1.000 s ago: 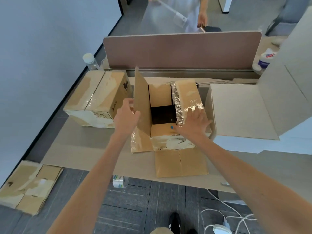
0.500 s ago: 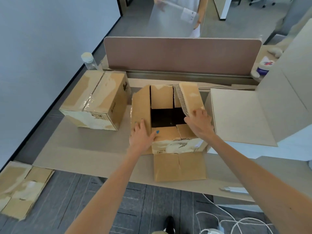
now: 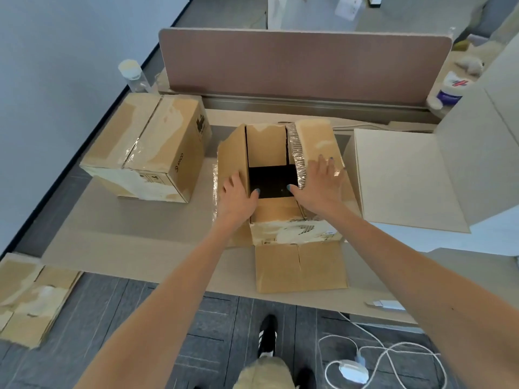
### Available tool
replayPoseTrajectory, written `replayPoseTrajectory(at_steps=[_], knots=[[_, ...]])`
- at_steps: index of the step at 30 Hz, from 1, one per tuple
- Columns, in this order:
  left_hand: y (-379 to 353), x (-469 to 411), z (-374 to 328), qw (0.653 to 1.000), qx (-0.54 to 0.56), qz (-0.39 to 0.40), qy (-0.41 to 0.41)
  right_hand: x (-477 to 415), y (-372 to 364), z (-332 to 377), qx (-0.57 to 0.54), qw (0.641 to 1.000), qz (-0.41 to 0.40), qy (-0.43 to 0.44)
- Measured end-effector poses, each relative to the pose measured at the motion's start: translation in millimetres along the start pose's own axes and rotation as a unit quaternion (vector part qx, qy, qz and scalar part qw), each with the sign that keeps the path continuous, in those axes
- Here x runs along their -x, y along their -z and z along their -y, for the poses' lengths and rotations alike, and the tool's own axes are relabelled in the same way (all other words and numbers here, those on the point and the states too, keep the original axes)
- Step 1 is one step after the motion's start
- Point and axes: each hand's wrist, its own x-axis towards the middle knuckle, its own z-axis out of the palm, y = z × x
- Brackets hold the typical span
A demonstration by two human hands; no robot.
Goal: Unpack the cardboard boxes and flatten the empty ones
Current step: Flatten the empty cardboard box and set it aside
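Both hands flat on the open box [image 3: 266, 147]: left hand [image 3: 237, 196] presses the left flap [image 3: 231, 153], right hand [image 3: 320, 186] the right flap [image 3: 317, 138], fingers [image 3: 321, 165] straight. Dark opening [image 3: 271, 181] sits between the 2 thumbs [image 3: 254, 193]. Taped-up box [image 3: 146, 144] is well left of the left fingers, pale carton [image 3: 398, 175] just right of the right ones.

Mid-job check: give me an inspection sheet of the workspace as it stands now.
Surface: tan desk, boxes on it.
Job's things: open box at centre, inside dark; taped box to its left, shut; flattened boxes on the floor.
Clutter: bottle back left; tub back right; big pale box right.
Hands: left hand and right hand flat on the open box's side flaps.
Cables: white cable and adapter on the floor.
Surroundings: divider behind the desk; wall on the left.
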Motion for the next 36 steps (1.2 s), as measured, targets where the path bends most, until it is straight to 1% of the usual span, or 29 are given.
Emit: replayPoseTrajectory(at_steps=[3, 12, 15, 18, 20, 22, 28, 30, 32, 34, 36], knots=[[0, -28, -6, 1.000, -0.007, -0.016, -0.016, -27, -5, 6, -0.034, 0.999, -0.018, 0.001], [6, -124, -20, 0.998, -0.034, -0.029, -0.048, -121, -3, 28, -0.050, 0.997, -0.050, -0.006], [8, -150, -25, 0.994, -0.063, -0.031, -0.078, -142, 1, 30, -0.025, 0.999, -0.043, 0.012], [10, -173, -28, 0.986, -0.106, -0.023, -0.127, -157, 4, 29, -0.023, 1.000, -0.013, 0.006], [9, -182, -29, 0.982, -0.134, -0.016, -0.132, -165, 8, 28, -0.027, 1.000, -0.009, 0.008], [8, -185, -29, 0.980, -0.160, -0.018, -0.119, -170, 14, 26, -0.038, 0.999, -0.017, 0.017], [5, -182, -31, 0.974, -0.194, -0.025, -0.113, -162, 23, 18, -0.093, 0.994, -0.018, 0.047], [5, -183, -32, 0.974, -0.199, -0.020, -0.105, -160, 35, 15, -0.169, 0.984, -0.049, 0.038], [6, -186, -31, 0.975, -0.200, -0.020, -0.096, -161, 58, 9, -0.259, 0.963, -0.077, 0.018], [8, -188, -28, 0.976, -0.193, -0.014, -0.101, -160, 82, -2, -0.272, 0.961, -0.053, 0.009], [9, -189, -26, 0.975, -0.189, 0.005, -0.119, -157, 94, -12, -0.251, 0.968, -0.018, -0.001]])
